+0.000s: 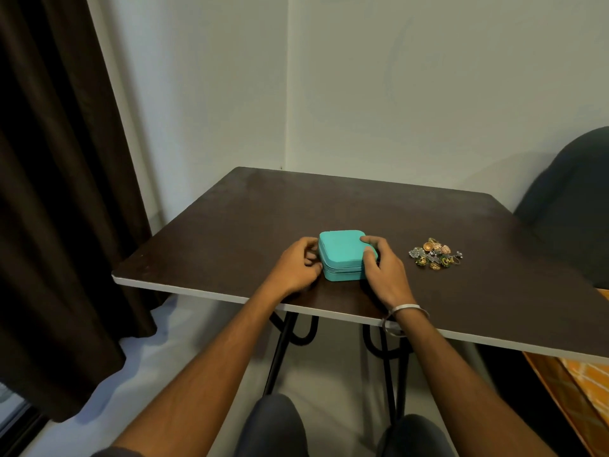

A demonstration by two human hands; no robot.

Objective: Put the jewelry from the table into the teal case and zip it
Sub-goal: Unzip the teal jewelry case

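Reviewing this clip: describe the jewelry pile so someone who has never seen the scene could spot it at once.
Start at the dark brown table in the corner of the room. The teal case sits closed near its front edge, between the left hand and right hand. Right of the right hand, apart from it, lies the jewelry: a small loose heap of gold, silver and green pieces, the only glittery cluster on the table.

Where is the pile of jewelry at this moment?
In the head view, the small pile of gold and silver jewelry lies on the dark brown table, right of the closed teal case and apart from it.
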